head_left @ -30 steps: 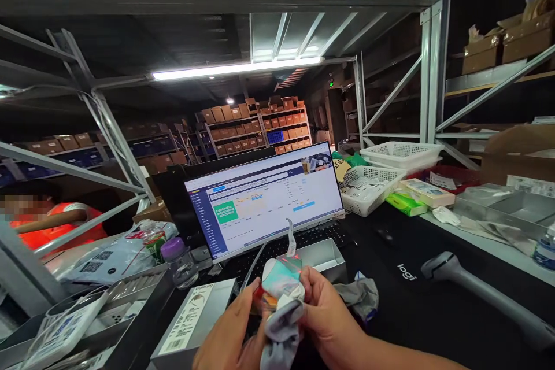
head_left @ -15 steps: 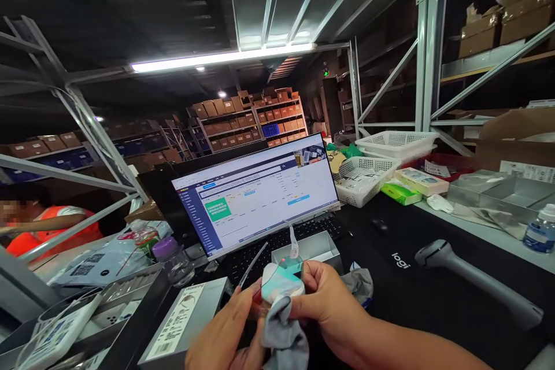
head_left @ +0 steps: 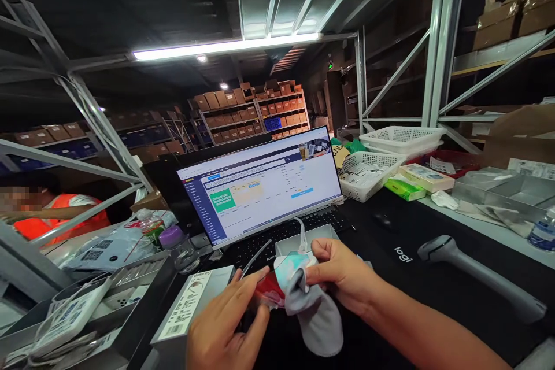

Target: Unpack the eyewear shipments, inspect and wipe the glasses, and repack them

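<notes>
A pair of eyeglasses (head_left: 288,270) with clear temples is held up in front of the monitor. One lens reflects cyan, the other looks reddish. My left hand (head_left: 229,318) has its fingers and thumb around the reddish lens side. With my right hand (head_left: 333,269) I pinch a grey cloth (head_left: 318,324) against the cyan lens. The cloth's loose end hangs below, and it hides part of the frame. Behind the glasses stands an open grey box (head_left: 323,234). A grey box with a printed white label (head_left: 184,306) lies left of my left hand.
The monitor (head_left: 264,185) and keyboard (head_left: 255,257) stand ahead. A barcode scanner (head_left: 481,277) lies on the black mat at right, beyond it white baskets (head_left: 368,176). At left are a purple-lidded bottle (head_left: 177,251) and a tray of items (head_left: 147,306). A person in an orange vest (head_left: 65,217) sits further left.
The grey cloth has swung out to the right and its end hangs wider. My left hand's fingers have spread more, and the glasses have shifted slightly right.
</notes>
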`<state>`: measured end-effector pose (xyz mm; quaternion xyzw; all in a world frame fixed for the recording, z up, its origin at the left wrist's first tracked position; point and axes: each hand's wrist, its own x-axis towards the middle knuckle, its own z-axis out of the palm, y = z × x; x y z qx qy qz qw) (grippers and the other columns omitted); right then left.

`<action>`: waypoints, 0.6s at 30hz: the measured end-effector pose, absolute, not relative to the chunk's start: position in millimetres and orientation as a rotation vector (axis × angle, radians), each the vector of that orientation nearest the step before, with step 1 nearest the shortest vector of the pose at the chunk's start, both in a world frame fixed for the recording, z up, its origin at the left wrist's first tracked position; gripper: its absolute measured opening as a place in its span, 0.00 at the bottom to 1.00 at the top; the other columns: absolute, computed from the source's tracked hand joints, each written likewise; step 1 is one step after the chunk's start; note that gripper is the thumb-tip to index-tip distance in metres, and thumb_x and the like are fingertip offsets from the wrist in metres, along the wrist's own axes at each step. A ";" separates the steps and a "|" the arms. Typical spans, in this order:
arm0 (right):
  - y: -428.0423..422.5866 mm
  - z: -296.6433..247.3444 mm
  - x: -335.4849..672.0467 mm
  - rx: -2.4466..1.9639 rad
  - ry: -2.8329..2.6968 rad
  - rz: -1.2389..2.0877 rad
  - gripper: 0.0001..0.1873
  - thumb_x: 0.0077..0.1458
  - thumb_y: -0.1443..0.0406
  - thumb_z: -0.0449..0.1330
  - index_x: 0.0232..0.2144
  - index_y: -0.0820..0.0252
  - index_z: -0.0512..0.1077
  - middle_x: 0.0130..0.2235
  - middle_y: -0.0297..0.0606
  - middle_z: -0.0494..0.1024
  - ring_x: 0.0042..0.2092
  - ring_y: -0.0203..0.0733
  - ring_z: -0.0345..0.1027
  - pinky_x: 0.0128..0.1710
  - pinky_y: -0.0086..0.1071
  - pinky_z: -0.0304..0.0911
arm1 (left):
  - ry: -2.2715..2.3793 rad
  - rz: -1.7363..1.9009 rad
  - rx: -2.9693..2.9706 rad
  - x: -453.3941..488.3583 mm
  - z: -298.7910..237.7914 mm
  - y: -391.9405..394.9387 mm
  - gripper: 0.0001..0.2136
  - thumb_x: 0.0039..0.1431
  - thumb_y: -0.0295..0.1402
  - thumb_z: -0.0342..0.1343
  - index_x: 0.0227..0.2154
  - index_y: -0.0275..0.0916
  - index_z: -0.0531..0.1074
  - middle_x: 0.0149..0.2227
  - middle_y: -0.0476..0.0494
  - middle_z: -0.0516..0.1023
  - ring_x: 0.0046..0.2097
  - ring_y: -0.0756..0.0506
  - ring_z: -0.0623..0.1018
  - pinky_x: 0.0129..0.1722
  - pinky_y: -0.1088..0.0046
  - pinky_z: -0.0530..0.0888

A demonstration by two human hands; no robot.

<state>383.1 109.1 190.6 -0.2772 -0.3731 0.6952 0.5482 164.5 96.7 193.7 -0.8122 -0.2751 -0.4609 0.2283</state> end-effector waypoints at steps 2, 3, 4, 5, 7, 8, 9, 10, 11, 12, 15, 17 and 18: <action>108.4 192.5 389.5 -0.653 -0.965 1.630 0.36 0.24 0.67 0.77 0.19 0.56 0.49 0.15 0.20 0.64 0.16 0.25 0.54 0.16 0.21 0.44 | -0.755 -1.268 -2.267 162.6 195.0 95.4 0.15 0.61 0.26 0.56 0.51 0.39 0.72 0.43 0.46 0.83 0.45 0.46 0.82 0.58 0.70 0.73; 107.5 193.4 392.3 -0.651 -0.999 1.620 0.37 0.24 0.66 0.78 0.19 0.55 0.49 0.15 0.20 0.64 0.17 0.26 0.55 0.16 0.21 0.45 | -0.748 -1.257 -2.285 162.0 196.2 94.5 0.14 0.61 0.26 0.56 0.50 0.39 0.72 0.43 0.46 0.83 0.45 0.46 0.82 0.58 0.70 0.73; 106.6 194.1 394.5 -0.649 -1.025 1.612 0.37 0.25 0.65 0.78 0.19 0.55 0.49 0.15 0.20 0.63 0.17 0.26 0.55 0.16 0.21 0.46 | -0.747 -1.244 -2.300 161.6 197.6 93.5 0.14 0.62 0.27 0.56 0.50 0.39 0.72 0.43 0.46 0.83 0.46 0.47 0.82 0.59 0.70 0.72; 105.7 194.9 396.1 -0.647 -1.041 1.606 0.38 0.25 0.64 0.79 0.19 0.55 0.49 0.15 0.19 0.62 0.17 0.26 0.55 0.16 0.21 0.47 | -0.745 -1.231 -2.310 161.3 198.8 92.5 0.13 0.62 0.27 0.55 0.49 0.39 0.72 0.42 0.47 0.83 0.46 0.47 0.82 0.59 0.70 0.72; 105.0 196.0 397.7 -0.645 -1.060 1.600 0.38 0.25 0.64 0.79 0.19 0.55 0.48 0.15 0.18 0.59 0.17 0.25 0.54 0.16 0.21 0.48 | -0.746 -1.221 -2.308 160.9 200.6 91.2 0.13 0.62 0.27 0.56 0.49 0.39 0.73 0.42 0.47 0.83 0.47 0.47 0.82 0.60 0.70 0.71; 105.1 196.4 397.8 -0.644 -1.065 1.594 0.39 0.24 0.64 0.79 0.19 0.55 0.48 0.15 0.17 0.58 0.17 0.25 0.53 0.16 0.21 0.48 | -0.742 -1.219 -2.305 160.6 200.9 90.9 0.13 0.62 0.27 0.56 0.49 0.39 0.73 0.42 0.47 0.83 0.47 0.47 0.82 0.60 0.70 0.71; 105.4 196.7 397.8 -0.642 -1.071 1.589 0.39 0.25 0.63 0.79 0.19 0.55 0.48 0.15 0.17 0.58 0.17 0.25 0.53 0.16 0.21 0.48 | -0.734 -1.217 -2.304 160.2 201.1 90.9 0.13 0.62 0.27 0.56 0.49 0.39 0.73 0.42 0.47 0.83 0.47 0.47 0.82 0.60 0.70 0.71; 105.9 196.9 397.6 -0.639 -1.077 1.585 0.39 0.25 0.63 0.79 0.19 0.55 0.48 0.15 0.17 0.58 0.17 0.25 0.52 0.16 0.21 0.48 | -0.726 -1.212 -2.307 159.8 201.2 91.0 0.13 0.62 0.27 0.56 0.48 0.39 0.73 0.41 0.47 0.83 0.46 0.47 0.82 0.59 0.70 0.72; 106.3 197.0 397.4 -0.635 -1.079 1.584 0.39 0.25 0.63 0.79 0.19 0.55 0.48 0.15 0.18 0.58 0.17 0.24 0.52 0.16 0.21 0.47 | -0.721 -1.208 -2.309 159.5 201.3 91.0 0.12 0.62 0.27 0.55 0.48 0.39 0.73 0.41 0.47 0.83 0.46 0.47 0.82 0.59 0.70 0.72; 106.5 197.1 397.4 -0.630 -1.078 1.584 0.39 0.26 0.64 0.79 0.19 0.55 0.48 0.15 0.18 0.58 0.17 0.24 0.52 0.16 0.21 0.47 | -0.724 -1.200 -2.313 159.3 201.7 90.8 0.12 0.62 0.27 0.55 0.47 0.39 0.73 0.41 0.47 0.83 0.46 0.47 0.82 0.58 0.69 0.73; 105.5 197.6 398.2 -0.635 -1.081 1.601 0.39 0.25 0.65 0.78 0.18 0.55 0.47 0.15 0.18 0.59 0.17 0.24 0.51 0.16 0.21 0.46 | -0.722 -1.180 -2.327 159.9 204.4 88.5 0.11 0.62 0.27 0.55 0.47 0.39 0.73 0.41 0.47 0.83 0.46 0.46 0.82 0.58 0.69 0.73; 103.8 198.5 399.5 -0.647 -1.098 1.605 0.39 0.24 0.66 0.78 0.18 0.55 0.48 0.15 0.18 0.58 0.17 0.24 0.51 0.16 0.21 0.45 | -0.716 -1.175 -2.344 160.6 207.2 85.9 0.11 0.62 0.27 0.55 0.47 0.39 0.72 0.41 0.48 0.83 0.46 0.47 0.82 0.58 0.70 0.73; 102.9 199.2 400.2 -0.652 -1.111 1.603 0.39 0.24 0.66 0.78 0.18 0.55 0.48 0.15 0.18 0.58 0.17 0.24 0.50 0.16 0.21 0.45 | -0.720 -1.175 -2.351 160.7 208.8 84.6 0.11 0.62 0.27 0.55 0.47 0.40 0.72 0.41 0.48 0.83 0.46 0.47 0.82 0.59 0.70 0.72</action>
